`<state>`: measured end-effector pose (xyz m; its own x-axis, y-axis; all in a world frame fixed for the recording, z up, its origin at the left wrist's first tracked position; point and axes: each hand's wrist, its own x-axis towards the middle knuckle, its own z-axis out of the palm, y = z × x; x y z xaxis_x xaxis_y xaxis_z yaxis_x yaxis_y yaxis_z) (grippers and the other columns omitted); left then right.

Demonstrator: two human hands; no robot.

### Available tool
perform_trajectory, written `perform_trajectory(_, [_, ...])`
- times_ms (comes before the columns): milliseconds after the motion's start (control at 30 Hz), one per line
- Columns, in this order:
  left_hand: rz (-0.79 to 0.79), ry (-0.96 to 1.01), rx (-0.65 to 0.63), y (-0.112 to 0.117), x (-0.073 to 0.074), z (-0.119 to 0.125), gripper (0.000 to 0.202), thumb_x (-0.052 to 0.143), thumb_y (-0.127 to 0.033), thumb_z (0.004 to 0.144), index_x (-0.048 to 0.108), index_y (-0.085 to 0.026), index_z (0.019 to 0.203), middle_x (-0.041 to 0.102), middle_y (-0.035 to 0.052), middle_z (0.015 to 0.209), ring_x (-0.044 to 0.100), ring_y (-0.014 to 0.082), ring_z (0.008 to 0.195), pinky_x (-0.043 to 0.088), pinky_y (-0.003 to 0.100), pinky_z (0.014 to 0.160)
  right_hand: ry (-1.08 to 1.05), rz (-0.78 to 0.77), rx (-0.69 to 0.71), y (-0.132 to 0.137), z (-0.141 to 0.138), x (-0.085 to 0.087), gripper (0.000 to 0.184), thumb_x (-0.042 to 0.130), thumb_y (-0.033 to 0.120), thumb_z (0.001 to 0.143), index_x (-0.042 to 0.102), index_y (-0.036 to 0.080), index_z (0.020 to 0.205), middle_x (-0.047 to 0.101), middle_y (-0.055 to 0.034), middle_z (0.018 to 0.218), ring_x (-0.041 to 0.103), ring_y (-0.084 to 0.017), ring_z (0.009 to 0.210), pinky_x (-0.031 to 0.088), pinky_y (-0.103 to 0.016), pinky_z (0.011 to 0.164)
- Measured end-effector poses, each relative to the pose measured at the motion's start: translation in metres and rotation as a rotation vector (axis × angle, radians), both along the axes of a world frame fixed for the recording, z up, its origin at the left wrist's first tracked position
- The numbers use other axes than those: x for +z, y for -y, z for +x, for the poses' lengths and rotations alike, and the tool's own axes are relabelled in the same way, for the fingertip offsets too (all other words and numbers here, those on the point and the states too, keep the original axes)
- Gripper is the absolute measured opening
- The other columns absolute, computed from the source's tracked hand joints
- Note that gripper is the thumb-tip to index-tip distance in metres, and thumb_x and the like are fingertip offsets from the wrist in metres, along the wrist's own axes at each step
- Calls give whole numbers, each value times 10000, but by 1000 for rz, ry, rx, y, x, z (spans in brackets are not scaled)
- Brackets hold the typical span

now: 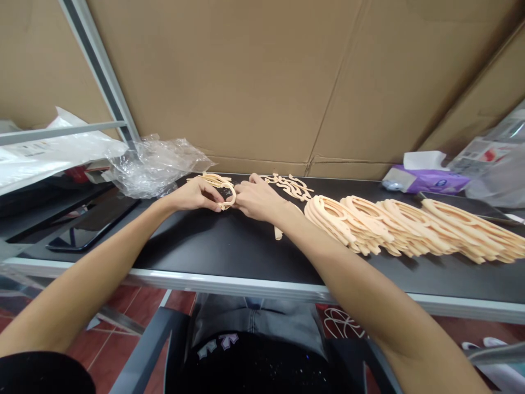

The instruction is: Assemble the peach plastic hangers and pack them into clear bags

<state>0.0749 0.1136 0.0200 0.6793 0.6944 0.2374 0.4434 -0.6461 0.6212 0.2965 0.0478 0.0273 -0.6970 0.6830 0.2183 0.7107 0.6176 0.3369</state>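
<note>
My left hand (200,195) pinches the lower end of a curved, cream-coloured plastic piece (233,192) above the black table. Close beside it, my right hand (256,198) has its fingers bent at the piece's right side; its fingertips are partly hidden. Thin cream strips (215,179) lie behind the left hand. Wavy cream pieces (289,186) are spread beyond the right hand. Several overlapping stacks of looped cream pieces (369,221) run along the table to the right. Another cream piece (278,233) shows partly beneath my right forearm.
Crumpled clear plastic wrap (159,164) sits at the back left, near a dark phone-like slab (92,221). A purple tissue pack (429,179) and a clear plastic bag (498,164) stand at the back right. Cardboard (262,82) walls the rear; a metal edge (246,282) runs along the front.
</note>
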Motion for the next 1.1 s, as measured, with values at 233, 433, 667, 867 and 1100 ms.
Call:
perform_trajectory(233, [1, -8, 55, 5, -2, 3, 200, 829, -349, 624, 832, -209, 766, 776, 9, 726, 651, 187, 700, 483, 296, 704, -2, -4, 18, -4, 2, -6, 303, 459, 173, 1018, 762, 181, 1007, 729, -114, 1087, 597, -221, 951, 225, -383, 873])
perform_trajectory(433, [48, -14, 95, 10, -4, 6, 163, 806, -321, 644, 839, -218, 766, 771, 2, 691, 645, 177, 647, 459, 291, 656, -27, -85, 5, -3, 3, -5, 295, 461, 177, 1016, 755, 195, 1003, 729, -95, 1077, 597, -208, 932, 217, -372, 847])
perform_trajectory(667, [155, -20, 177, 14, -6, 10, 131, 828, -293, 640, 838, -225, 752, 781, 0, 713, 673, 187, 673, 470, 289, 675, -85, -149, -24, -6, 6, -7, 311, 434, 223, 1048, 741, 197, 1092, 724, -105, 1144, 606, -212, 978, 209, -374, 868])
perform_trajectory(867, [217, 11, 212, 13, -9, 11, 183, 831, -317, 659, 845, -208, 804, 797, 25, 757, 706, 210, 699, 505, 305, 707, -156, -189, -16, -12, 9, -10, 328, 420, 270, 1062, 734, 229, 1145, 728, -92, 1193, 614, -230, 1091, 227, -384, 911])
perform_trajectory(1100, [280, 2, 226, 17, -10, 15, 129, 823, -281, 670, 841, -210, 776, 798, 28, 759, 714, 217, 701, 511, 309, 697, -156, -189, -39, -12, 8, -10, 332, 422, 271, 1057, 742, 225, 1127, 734, -92, 1175, 626, -227, 1072, 254, -367, 901])
